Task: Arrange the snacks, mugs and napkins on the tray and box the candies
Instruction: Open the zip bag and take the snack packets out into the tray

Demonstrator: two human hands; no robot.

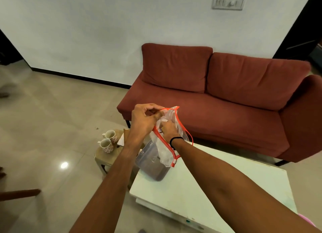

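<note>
head view, left to right: two mugs (pixel 108 140) parked on stool (pixel 102 157), no tray seen. left hand (pixel 145 118) pinching bag (pixel 171 128) rim; right hand (pixel 169 132) reaching inside, grip hidden. box (pixel 151 163) below on table (pixel 200 185), lidless. boxing judged barely begun.

A clear, crinkled plastic pouch (pixel 171 126) with an orange-red zip edge is being seen above a translucent, smooth plastic box (pixel 151 164). Two glazed ceramic mugs (pixel 108 140) with a flower print are being shown on a matt wooden stool (pixel 102 156). A smooth, pale, faintly glossy table (pixel 217 185), a matt red cloth sofa (pixel 217 96) and polished, light-reflecting floor tiles (pixel 52 128) are being shown.
</note>
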